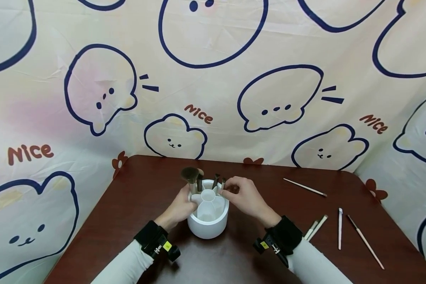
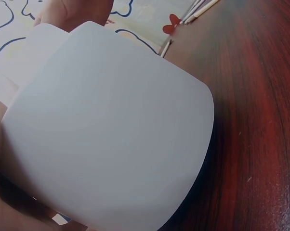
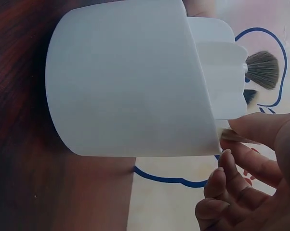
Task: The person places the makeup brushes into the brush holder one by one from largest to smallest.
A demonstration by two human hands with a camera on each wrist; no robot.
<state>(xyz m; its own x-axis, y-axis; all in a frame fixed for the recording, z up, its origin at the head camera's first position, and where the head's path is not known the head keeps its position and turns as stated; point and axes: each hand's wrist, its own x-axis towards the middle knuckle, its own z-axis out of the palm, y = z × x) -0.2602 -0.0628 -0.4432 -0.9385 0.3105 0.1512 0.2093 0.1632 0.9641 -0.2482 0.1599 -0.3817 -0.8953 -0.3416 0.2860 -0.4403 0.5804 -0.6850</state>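
A round white makeup brush holder (image 1: 207, 228) with divided compartments stands on the table. My left hand (image 1: 180, 207) grips its left side, the thumb over the rim; in the left wrist view the holder's smooth wall (image 2: 116, 125) covers most of the frame. A large fluffy makeup brush (image 1: 190, 175) stands bristles up in the holder's left part, and darker brushes (image 1: 216, 180) stand at the back. At the right rim my right hand (image 1: 244, 197) pinches a slim makeup brush (image 3: 236, 136) between thumb and forefinger, its lower part hidden inside the holder.
Several more brushes lie on the brown table (image 1: 255, 252) to the right: one light brush (image 1: 305, 187) at the back, a pair (image 1: 316, 228) by the right forearm, a white one (image 1: 340, 228) and a long slim one (image 1: 365, 241). A patterned cloth (image 1: 220, 86) hangs behind the table.
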